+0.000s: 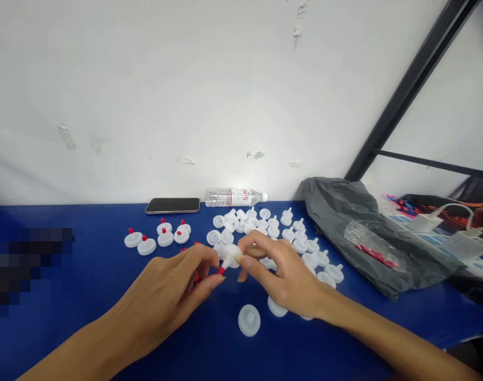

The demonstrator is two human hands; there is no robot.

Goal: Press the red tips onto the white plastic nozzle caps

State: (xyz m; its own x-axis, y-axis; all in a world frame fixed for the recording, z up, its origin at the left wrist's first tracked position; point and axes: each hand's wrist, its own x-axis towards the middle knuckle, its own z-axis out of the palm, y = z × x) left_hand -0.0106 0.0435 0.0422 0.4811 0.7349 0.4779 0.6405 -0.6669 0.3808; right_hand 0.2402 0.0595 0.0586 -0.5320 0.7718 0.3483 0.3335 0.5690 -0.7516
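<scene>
My right hand (pixel 281 270) is closed on the wide base of a white plastic nozzle cap (pixel 229 255), held just above the blue table. Its spout tilts down to the left and carries a small red tip cap (pixel 221 270). Thumb and fingers of my left hand (pixel 178 286) pinch around that red tip. Partly hidden behind my left hand lie more red tips (pixel 197 276). Several white nozzle caps with red tips (pixel 146 245) stand at the left. Many untipped white ones (pixel 300 245) spread behind and around my right hand, and a single cap (pixel 249 320) lies nearest me.
Along the wall lie a black phone (pixel 172 205) and a clear water bottle (pixel 235 197) on its side. To the right, a grey plastic bag (pixel 345 222) bears a clear pouch of red pieces (pixel 372 251). White chargers (pixel 426 222) and a black metal frame (pixel 400 100) stand beyond.
</scene>
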